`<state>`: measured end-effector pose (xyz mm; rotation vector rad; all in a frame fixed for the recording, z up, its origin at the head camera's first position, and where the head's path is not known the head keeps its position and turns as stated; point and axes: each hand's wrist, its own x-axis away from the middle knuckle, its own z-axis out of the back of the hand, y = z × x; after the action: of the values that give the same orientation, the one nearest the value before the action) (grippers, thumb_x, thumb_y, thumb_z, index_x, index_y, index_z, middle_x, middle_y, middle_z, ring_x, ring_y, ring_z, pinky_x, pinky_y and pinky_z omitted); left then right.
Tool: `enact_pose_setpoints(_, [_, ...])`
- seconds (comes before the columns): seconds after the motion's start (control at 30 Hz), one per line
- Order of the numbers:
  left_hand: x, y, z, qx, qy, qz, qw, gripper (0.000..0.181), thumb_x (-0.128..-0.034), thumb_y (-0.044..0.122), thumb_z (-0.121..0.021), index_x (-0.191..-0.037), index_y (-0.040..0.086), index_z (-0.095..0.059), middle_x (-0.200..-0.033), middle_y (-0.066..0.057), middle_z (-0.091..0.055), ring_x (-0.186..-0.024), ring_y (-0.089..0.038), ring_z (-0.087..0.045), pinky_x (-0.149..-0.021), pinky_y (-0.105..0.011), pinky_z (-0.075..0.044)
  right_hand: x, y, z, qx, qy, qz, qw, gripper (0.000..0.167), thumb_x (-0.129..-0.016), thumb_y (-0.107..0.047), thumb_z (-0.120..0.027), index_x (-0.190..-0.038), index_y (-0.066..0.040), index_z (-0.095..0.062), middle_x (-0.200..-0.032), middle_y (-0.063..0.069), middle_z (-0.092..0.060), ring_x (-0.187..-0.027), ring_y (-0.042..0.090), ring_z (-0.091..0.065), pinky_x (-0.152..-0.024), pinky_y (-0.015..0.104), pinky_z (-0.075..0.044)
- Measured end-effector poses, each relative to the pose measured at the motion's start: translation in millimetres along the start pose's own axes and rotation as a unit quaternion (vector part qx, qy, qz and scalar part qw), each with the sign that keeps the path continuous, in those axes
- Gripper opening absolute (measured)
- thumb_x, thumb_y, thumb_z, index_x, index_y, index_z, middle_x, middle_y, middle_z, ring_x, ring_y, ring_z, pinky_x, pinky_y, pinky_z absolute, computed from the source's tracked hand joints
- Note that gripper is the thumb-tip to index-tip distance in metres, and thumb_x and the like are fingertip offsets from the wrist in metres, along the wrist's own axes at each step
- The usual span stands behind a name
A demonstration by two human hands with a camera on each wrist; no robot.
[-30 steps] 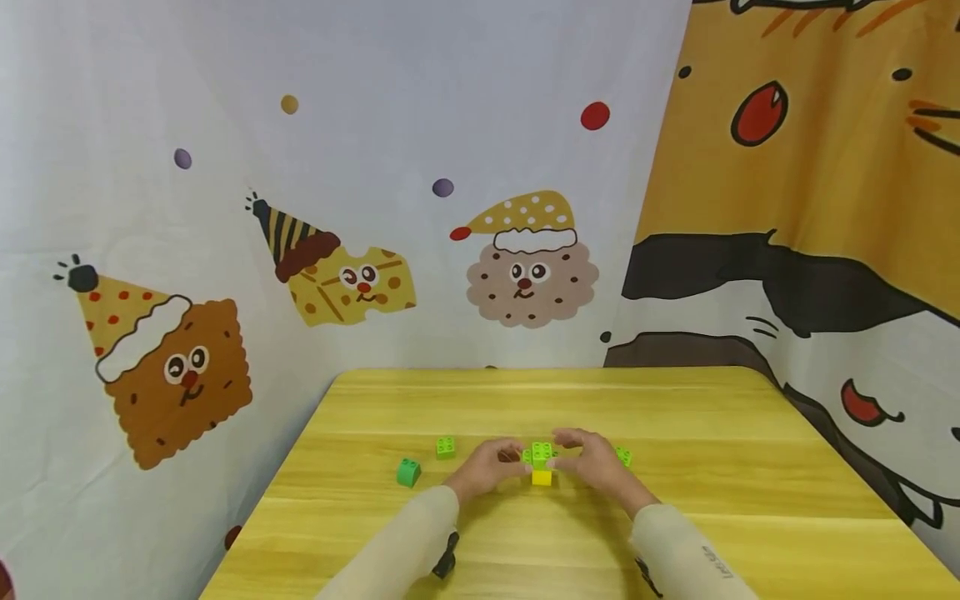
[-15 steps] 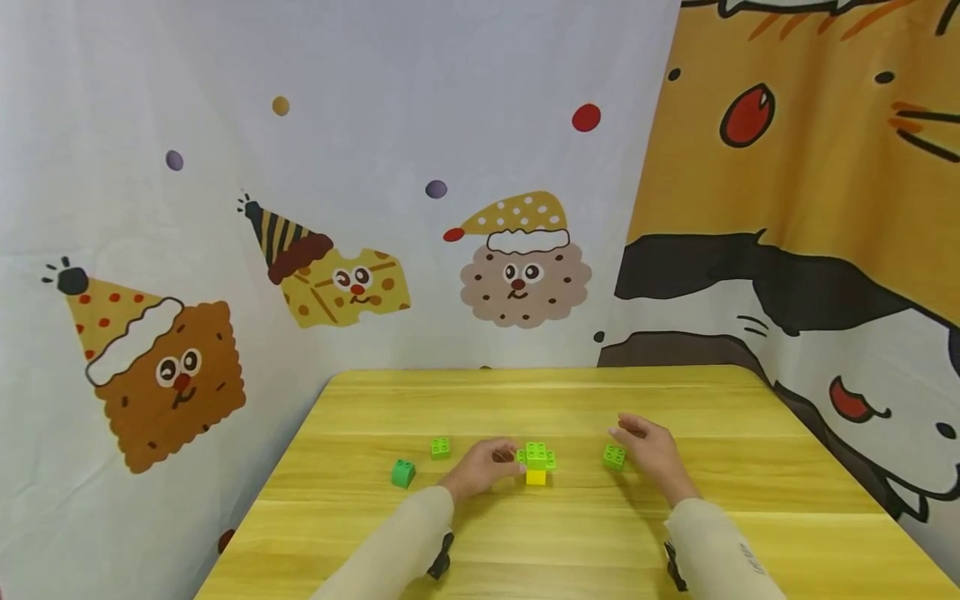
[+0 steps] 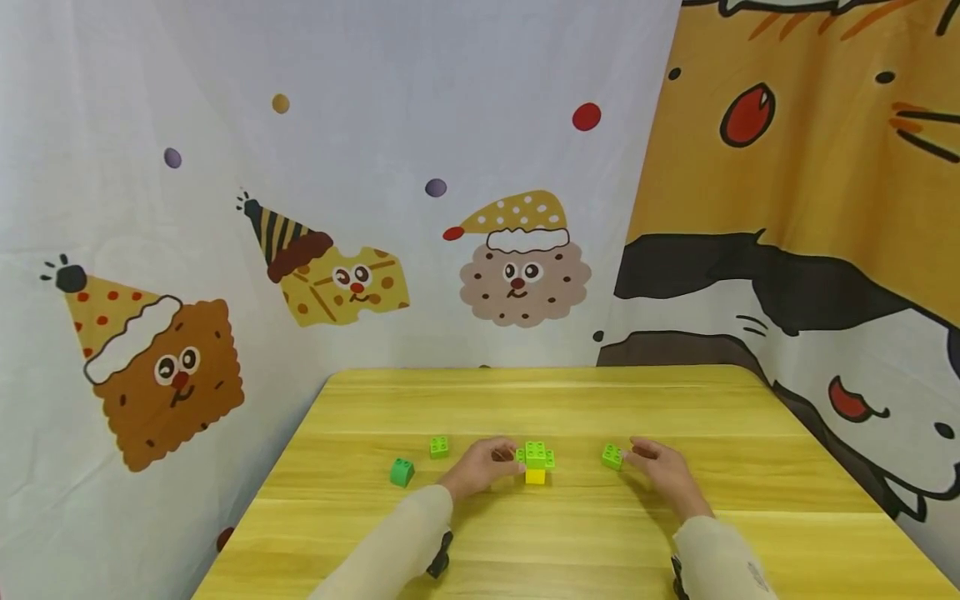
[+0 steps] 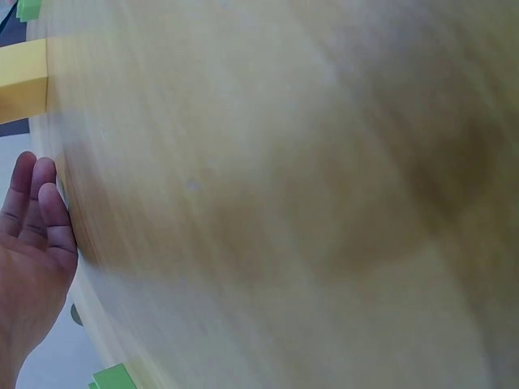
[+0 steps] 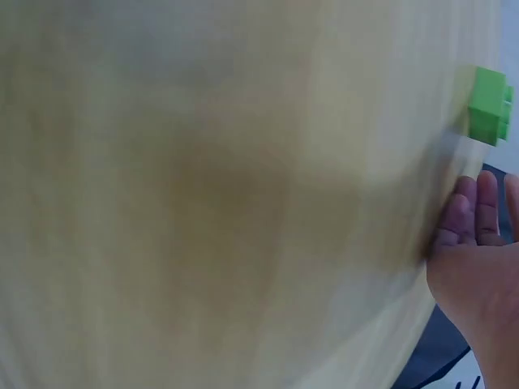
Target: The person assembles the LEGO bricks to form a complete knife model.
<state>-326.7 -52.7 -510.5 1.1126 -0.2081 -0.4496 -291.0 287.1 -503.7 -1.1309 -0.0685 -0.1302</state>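
A small stack stands on the table: a light green toy building brick (image 3: 536, 454) with studs, light green pieces jutting out on both sides, and a yellow block (image 3: 535, 477) below. My left hand (image 3: 480, 468) is beside its left side, fingers loosely bent and holding nothing. In the left wrist view the yellow block (image 4: 23, 79) lies beyond the fingertips. My right hand (image 3: 669, 477) rests low at the table beside a loose light green brick (image 3: 612, 456). The right wrist view shows that brick (image 5: 488, 105) just past relaxed fingers; a small gap appears between them.
Left of my left hand lie another light green brick (image 3: 439, 447) and a darker green brick with a curved side (image 3: 402, 472). The wooden table (image 3: 525, 550) ends at a cartoon-printed cloth (image 3: 420, 150) behind.
My right hand has left the stack and moved right to the loose light green brick, then lowered slightly. My left hand has stayed by the stack. The head view has shifted a little.
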Motion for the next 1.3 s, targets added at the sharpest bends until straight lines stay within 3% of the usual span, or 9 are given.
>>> enact_pose_setpoints(0.43, [-1.3, 2.6, 0.8, -0.006, 0.000, -0.002, 1.0000, 0.028, -0.0924, 0.025, -0.073, -0.117, 0.014, -0.067, -0.109, -0.003, -0.061, -0.098, -0.020, -0.056, -0.084, -0.042, -0.048, -3.8, 6, -10, 0.030, -0.002, 0.015, 0.9994, 0.066, -0.096, -0.029, -0.068, -0.145, 0.007, -0.042, -0.140, 0.033, -0.044, -0.126, 0.046, -0.045, -0.100, 0.055, -0.042])
enact_pose_setpoints(0.7, [-4.0, -0.4, -2.4, -0.012, 0.006, 0.002, 0.9999, 0.029, -0.0931, 0.020, -0.072, -0.120, 0.011, -0.066, -0.108, -0.006, -0.060, -0.098, -0.024, -0.055, -0.082, -0.044, -0.047, -5.1, 7, -11, 0.054, 0.002, 0.020, 0.9983, 0.063, -0.096, -0.027, -0.068, -0.143, 0.007, -0.044, -0.138, 0.032, -0.047, -0.124, 0.045, -0.047, -0.099, 0.055, -0.042])
enact_pose_setpoints(1.3, [1.5, 2.8, 0.3, -0.004, 0.003, 0.005, 1.0000, 0.029, -0.0920, 0.027, -0.073, -0.117, 0.014, -0.067, -0.106, -0.002, -0.060, -0.097, -0.020, -0.056, -0.083, -0.041, -0.048, -8.0, 9, -17, 0.090, 0.028, 0.053, 0.9941, 0.051, -0.093, -0.017, -0.070, -0.132, 0.011, -0.054, -0.128, 0.029, -0.057, -0.115, 0.043, -0.053, -0.097, 0.057, -0.042])
